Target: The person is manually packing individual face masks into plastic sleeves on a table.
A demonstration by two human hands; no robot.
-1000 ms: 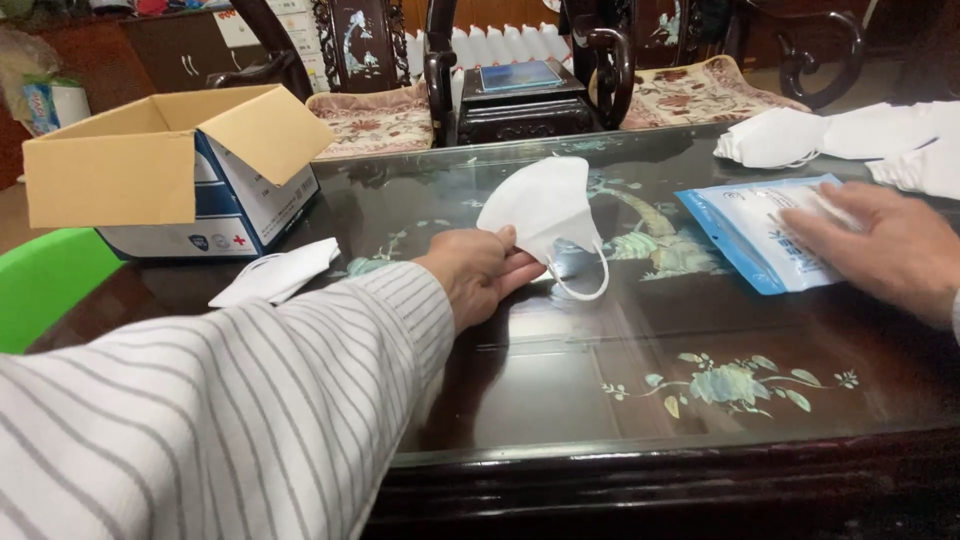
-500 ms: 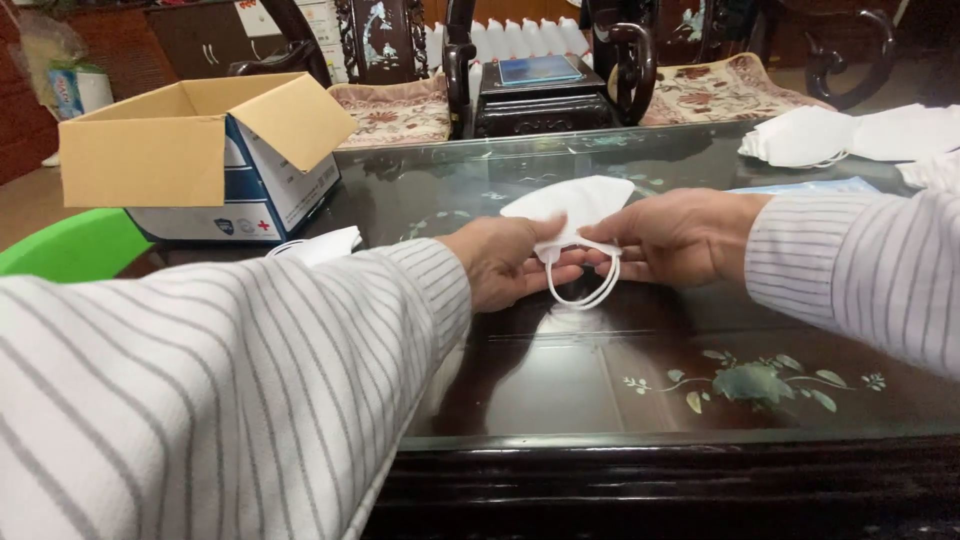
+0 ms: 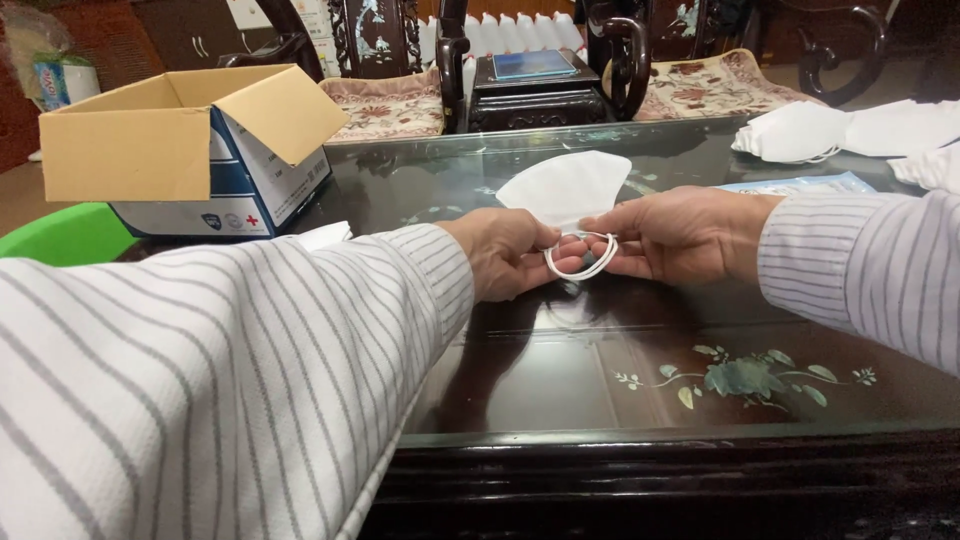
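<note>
Mask: one folded white face mask point(image 3: 568, 187) is held just above the dark glossy table point(image 3: 560, 370), near the middle of the view.
Mask direction: its long axis runs roughly from 8 o'clock to 2 o'clock; the rounded upper edge rises toward 1 o'clock, and the narrow lower end, with the ear loops point(image 3: 582, 262), points down toward 6 o'clock, at the person.
Ear loops: white elastic hanging in a small oval under the mask, between the two hands; whether one loop or two I cannot tell.
Left hand: the left hand point(image 3: 508, 252), at 9 o'clock of the loops, has its fingers closed narrowly on the mask's lower end and the elastic.
Right hand: the right hand point(image 3: 682, 235), at 3 o'clock of the loops, pinches the same end with thumb and fingertips, a tight grip.
Sleeves: two, both white with grey stripes.
Cardboard box: one open box point(image 3: 180, 150) at 10 o'clock, flaps up, standing on the table.
Loose masks: a pile of white masks point(image 3: 850, 130) at 2 o'clock, well apart from the hands; the number is unclear.
Blue packet: one flat packet point(image 3: 800, 185) just behind the right wrist.
Green object: one point(image 3: 65, 235) at the table's left edge, at 9 o'clock.
</note>
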